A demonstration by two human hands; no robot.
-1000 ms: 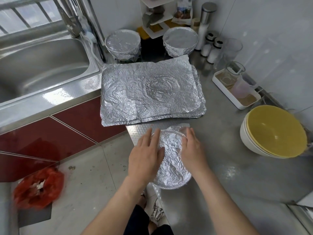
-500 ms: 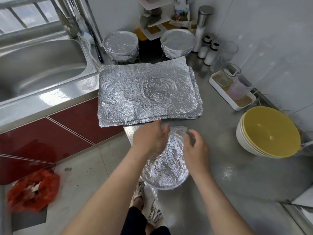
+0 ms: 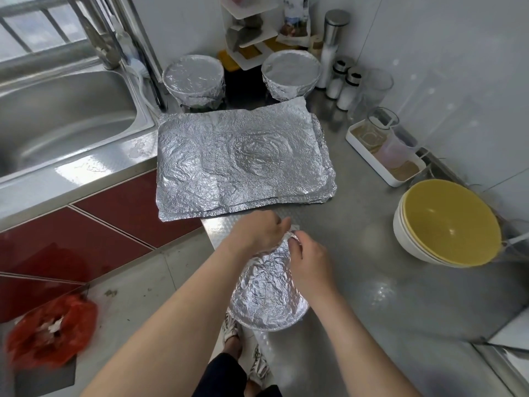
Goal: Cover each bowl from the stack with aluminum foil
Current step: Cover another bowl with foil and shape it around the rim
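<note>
A foil-covered bowl (image 3: 267, 293) sits at the front edge of the steel counter (image 3: 372, 282). My left hand (image 3: 257, 233) curls over its far rim and grips the foil there. My right hand (image 3: 307, 262) pinches the foil at the same far edge, fingertips close to the left hand. A pile of crinkled foil sheets (image 3: 240, 159) lies flat behind the bowl. Two more foil-covered bowls (image 3: 193, 80) (image 3: 290, 74) stand at the back. A stack of bare bowls (image 3: 446, 224), yellow inside and white outside, rests at the right.
A steel sink (image 3: 57, 118) lies at the left with a tap behind it. A white tray (image 3: 386, 159) with glass cups, shakers (image 3: 343, 84) and a white shelf rack (image 3: 252, 32) line the back and right wall. A red bag (image 3: 48, 330) lies on the floor.
Both hands have slid from the bowl's sides up to its far rim and now bunch the foil together there. The view has drifted slightly.
</note>
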